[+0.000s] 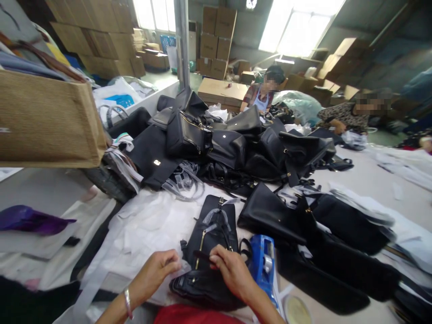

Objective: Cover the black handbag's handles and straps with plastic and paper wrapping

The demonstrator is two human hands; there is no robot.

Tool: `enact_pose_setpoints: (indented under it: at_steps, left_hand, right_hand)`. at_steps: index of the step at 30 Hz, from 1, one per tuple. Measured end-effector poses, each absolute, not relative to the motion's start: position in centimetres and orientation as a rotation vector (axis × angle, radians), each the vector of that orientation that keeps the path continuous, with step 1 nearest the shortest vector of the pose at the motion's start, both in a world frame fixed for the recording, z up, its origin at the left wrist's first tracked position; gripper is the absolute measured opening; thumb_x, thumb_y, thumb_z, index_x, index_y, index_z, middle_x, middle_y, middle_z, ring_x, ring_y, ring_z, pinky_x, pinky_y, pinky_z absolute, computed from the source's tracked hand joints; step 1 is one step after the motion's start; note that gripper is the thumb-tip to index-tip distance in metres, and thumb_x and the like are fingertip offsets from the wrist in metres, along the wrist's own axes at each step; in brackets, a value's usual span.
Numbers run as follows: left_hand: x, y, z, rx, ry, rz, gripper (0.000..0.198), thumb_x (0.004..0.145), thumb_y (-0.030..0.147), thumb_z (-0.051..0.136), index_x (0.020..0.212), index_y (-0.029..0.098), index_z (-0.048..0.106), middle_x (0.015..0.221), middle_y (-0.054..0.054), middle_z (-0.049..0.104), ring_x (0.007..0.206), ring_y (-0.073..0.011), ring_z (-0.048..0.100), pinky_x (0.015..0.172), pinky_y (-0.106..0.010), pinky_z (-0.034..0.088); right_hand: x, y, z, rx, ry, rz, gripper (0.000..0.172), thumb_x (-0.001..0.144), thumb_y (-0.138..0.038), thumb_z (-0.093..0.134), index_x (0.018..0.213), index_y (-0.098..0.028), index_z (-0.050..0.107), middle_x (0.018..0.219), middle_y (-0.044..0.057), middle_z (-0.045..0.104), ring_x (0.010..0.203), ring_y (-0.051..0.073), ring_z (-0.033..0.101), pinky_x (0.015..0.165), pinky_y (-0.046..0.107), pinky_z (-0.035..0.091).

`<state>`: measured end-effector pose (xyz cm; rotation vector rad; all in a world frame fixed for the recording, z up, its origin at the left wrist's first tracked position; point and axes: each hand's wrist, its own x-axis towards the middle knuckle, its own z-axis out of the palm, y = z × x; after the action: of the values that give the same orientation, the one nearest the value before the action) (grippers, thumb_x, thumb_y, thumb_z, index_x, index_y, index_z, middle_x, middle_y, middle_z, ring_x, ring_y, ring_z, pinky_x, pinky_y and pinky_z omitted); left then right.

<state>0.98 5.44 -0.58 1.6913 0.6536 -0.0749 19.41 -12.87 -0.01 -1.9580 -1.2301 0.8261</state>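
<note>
A black handbag (209,243) lies flat on white wrapping paper (148,229) right in front of me, its strap wrapped in clear plastic. My left hand (155,272) is closed, pinching a piece of clear film at the bag's left edge. My right hand (231,270) is closed in a pinch on a thin black strap or zipper pull lying on the bag. A blue tape dispenser (263,263) sits just right of my right hand.
A large heap of black handbags (243,144) covers the middle of the table; more bags (337,234) lie to the right. A woven tan box (47,119) stands at left. Two other people (263,92) work at the far side. Cardboard cartons (216,40) are stacked behind.
</note>
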Motion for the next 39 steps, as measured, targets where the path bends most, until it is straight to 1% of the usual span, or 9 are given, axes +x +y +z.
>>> enact_pose_setpoints:
  at_steps: [5, 14, 18, 24, 29, 32, 34, 36, 39]
  left_hand:
    - [1.6, 5.4, -1.1, 1.576, 0.603, -0.110, 0.024, 0.082, 0.034, 0.056, 0.067, 0.015, 0.059, 0.064, 0.001, 0.058, 0.065, -0.0154, 0.052, 0.063, -0.026, 0.035]
    - [1.7, 5.3, -2.1, 1.388, 0.579, -0.147, 0.035, 0.079, 0.046, 0.063, 0.071, 0.012, 0.063, 0.061, -0.002, 0.061, 0.058, -0.0148, 0.052, 0.057, -0.026, 0.035]
    - [1.7, 5.1, -1.9, 1.337, 0.572, -0.153, 0.034, 0.078, 0.045, 0.064, 0.071, 0.012, 0.062, 0.060, -0.002, 0.060, 0.057, -0.0144, 0.052, 0.057, -0.026, 0.036]
    - [2.1, 5.1, -1.5, 1.469, 0.579, -0.167, 0.028, 0.080, 0.039, 0.060, 0.071, 0.013, 0.064, 0.062, 0.000, 0.060, 0.060, -0.0145, 0.051, 0.059, -0.024, 0.034]
    - [2.8, 3.7, -1.8, 1.565, 0.577, -0.219, 0.029, 0.082, 0.038, 0.057, 0.070, 0.013, 0.066, 0.060, 0.002, 0.054, 0.059, -0.0127, 0.043, 0.056, -0.024, 0.029]
    - [3.3, 2.8, -2.1, 1.526, 0.566, -0.277, 0.034, 0.081, 0.042, 0.057, 0.063, 0.013, 0.061, 0.053, 0.004, 0.046, 0.052, -0.0105, 0.034, 0.050, -0.024, 0.023]
    - [3.3, 3.0, -2.2, 1.538, 0.571, -0.292, 0.034, 0.082, 0.042, 0.055, 0.064, 0.014, 0.060, 0.053, 0.003, 0.048, 0.052, -0.0107, 0.036, 0.050, -0.023, 0.023]
    - [3.0, 3.8, -2.2, 1.613, 0.595, -0.269, 0.031, 0.082, 0.039, 0.053, 0.066, 0.014, 0.061, 0.057, 0.002, 0.053, 0.055, -0.0119, 0.042, 0.052, -0.023, 0.026]
    - [2.4, 5.4, -2.1, 1.790, 0.652, -0.236, 0.031, 0.083, 0.036, 0.052, 0.062, 0.014, 0.060, 0.057, 0.003, 0.054, 0.058, -0.0122, 0.046, 0.055, -0.022, 0.028]
  right_hand:
    - [19.3, -13.1, 0.9, -1.946, -1.320, 0.795, 0.014, 0.095, -0.021, 0.043, 0.089, -0.023, 0.056, 0.074, -0.004, 0.062, 0.070, 0.012, 0.058, 0.065, 0.020, 0.036]
    - [19.3, -13.3, 0.9, -1.989, -1.417, 0.710, 0.014, 0.094, -0.019, 0.044, 0.089, -0.024, 0.056, 0.075, -0.003, 0.062, 0.072, 0.013, 0.058, 0.067, 0.023, 0.035]
    - [19.1, -13.3, 0.3, -2.085, -1.503, 0.655, 0.012, 0.093, -0.018, 0.047, 0.089, -0.024, 0.056, 0.080, -0.002, 0.064, 0.076, 0.014, 0.059, 0.068, 0.024, 0.034]
    - [19.0, -13.0, 0.3, -2.144, -1.662, 0.624, 0.012, 0.095, -0.024, 0.047, 0.092, -0.026, 0.058, 0.083, -0.001, 0.066, 0.079, 0.016, 0.061, 0.069, 0.026, 0.033]
    - [18.1, -11.6, 0.6, -2.050, -1.675, 0.708, 0.009, 0.093, -0.024, 0.051, 0.099, -0.026, 0.057, 0.086, -0.002, 0.068, 0.080, 0.017, 0.063, 0.069, 0.025, 0.035]
    - [17.6, -11.1, 0.6, -1.975, -1.636, 0.788, 0.016, 0.091, -0.023, 0.053, 0.107, -0.027, 0.054, 0.089, -0.002, 0.069, 0.083, 0.017, 0.063, 0.069, 0.024, 0.036]
    - [18.1, -11.4, 0.6, -1.952, -1.586, 0.841, 0.020, 0.090, -0.027, 0.056, 0.110, -0.027, 0.053, 0.090, -0.002, 0.068, 0.085, 0.017, 0.063, 0.070, 0.023, 0.037]
    - [19.2, -12.1, 0.5, -1.971, -1.507, 0.877, 0.021, 0.089, -0.030, 0.057, 0.110, -0.027, 0.054, 0.091, -0.002, 0.068, 0.087, 0.017, 0.063, 0.073, 0.022, 0.037]
    - [21.0, -12.8, -0.1, -2.053, -1.403, 0.883, 0.011, 0.091, -0.024, 0.053, 0.100, -0.025, 0.058, 0.090, -0.002, 0.068, 0.088, 0.016, 0.062, 0.075, 0.022, 0.036]
